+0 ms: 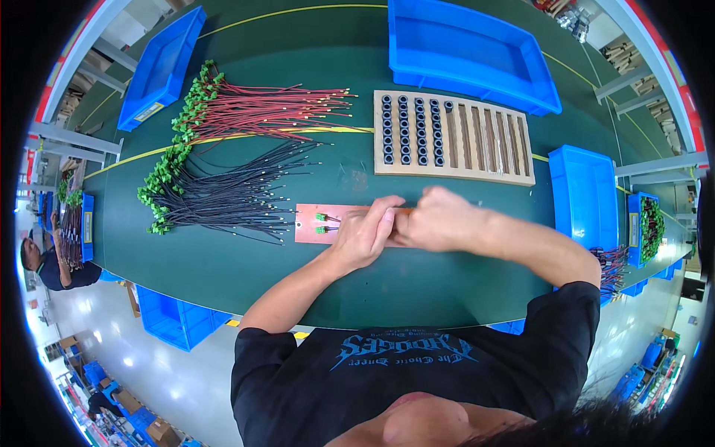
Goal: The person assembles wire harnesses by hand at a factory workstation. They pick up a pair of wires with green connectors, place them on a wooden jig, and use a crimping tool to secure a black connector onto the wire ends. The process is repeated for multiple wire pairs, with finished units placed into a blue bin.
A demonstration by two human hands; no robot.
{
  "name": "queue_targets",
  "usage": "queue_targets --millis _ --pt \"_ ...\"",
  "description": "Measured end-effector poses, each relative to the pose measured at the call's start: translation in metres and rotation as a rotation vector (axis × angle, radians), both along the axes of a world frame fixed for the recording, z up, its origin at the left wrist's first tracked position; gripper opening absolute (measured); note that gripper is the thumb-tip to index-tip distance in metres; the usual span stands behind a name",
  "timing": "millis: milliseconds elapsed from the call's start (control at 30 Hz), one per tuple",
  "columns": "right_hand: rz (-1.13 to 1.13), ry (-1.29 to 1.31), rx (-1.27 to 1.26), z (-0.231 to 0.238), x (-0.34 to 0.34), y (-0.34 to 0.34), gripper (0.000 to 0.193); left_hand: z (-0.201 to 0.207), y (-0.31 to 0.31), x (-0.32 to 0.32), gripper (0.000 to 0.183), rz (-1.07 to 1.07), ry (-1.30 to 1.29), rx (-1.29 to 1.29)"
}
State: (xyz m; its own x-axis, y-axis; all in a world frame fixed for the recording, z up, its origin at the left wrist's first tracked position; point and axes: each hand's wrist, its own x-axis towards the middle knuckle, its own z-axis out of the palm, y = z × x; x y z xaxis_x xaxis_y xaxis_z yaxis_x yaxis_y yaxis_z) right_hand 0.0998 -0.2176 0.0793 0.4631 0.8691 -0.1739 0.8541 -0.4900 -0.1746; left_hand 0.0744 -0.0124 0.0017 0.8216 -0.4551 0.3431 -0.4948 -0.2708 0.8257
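Observation:
In front of me a reddish-brown rectangular board (pixel 307 232) lies on the green table. On its left part are two green connectors (pixel 322 217) with short dark leads running to the right under my fingers. My left hand (pixel 363 235) rests over the board, its fingers bent and pressed together. Close against it, my right hand (pixel 441 217) is curled into a fist above the board's right part. The hands hide whatever is between them, and I cannot make out what either one grips.
Bundles of red wires (pixel 268 108) and black wires (pixel 231 186) with green connectors lie at left. Beyond the hands, a grooved wooden tray (pixel 469 176) holds rows of black rings. Blue bins (pixel 477 63) stand far and right (pixel 585 194). Another person (pixel 56 261) is at far left.

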Motion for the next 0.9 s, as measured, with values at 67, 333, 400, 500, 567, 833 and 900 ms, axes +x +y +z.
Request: queue_targets --millis 67,333,400,500,567,833,900 --pt "0.006 0.003 -0.04 -0.006 0.003 -0.002 0.028 0.0 0.002 -0.003 0.027 -0.007 0.071 0.095" --pt "-0.115 -0.079 -0.105 0.033 0.004 -0.039 0.033 0.005 0.003 0.009 0.024 -0.118 0.257 -0.033" --pt "-0.136 -0.204 -0.006 0.035 -0.002 -0.06 0.031 0.025 0.005 0.013 0.026 -0.226 0.286 0.134" --pt "-0.245 -0.234 0.106 0.034 -0.017 -0.078 0.023 0.011 -0.003 0.01 0.03 -0.192 0.147 0.022" --pt "-0.334 -0.245 0.252 0.032 -0.027 -0.091 0.022 0.004 -0.005 0.009 0.03 -0.182 0.161 -0.014" --pt "-1.012 0.809 1.468 -0.05 -0.083 -0.036 0.05 -0.008 -0.009 0.005 0.028 -0.15 0.186 -0.045" --pt "-1.07 0.873 1.435 -0.058 -0.079 -0.026 0.032 -0.009 -0.006 0.004 0.03 -0.141 0.244 -0.053"
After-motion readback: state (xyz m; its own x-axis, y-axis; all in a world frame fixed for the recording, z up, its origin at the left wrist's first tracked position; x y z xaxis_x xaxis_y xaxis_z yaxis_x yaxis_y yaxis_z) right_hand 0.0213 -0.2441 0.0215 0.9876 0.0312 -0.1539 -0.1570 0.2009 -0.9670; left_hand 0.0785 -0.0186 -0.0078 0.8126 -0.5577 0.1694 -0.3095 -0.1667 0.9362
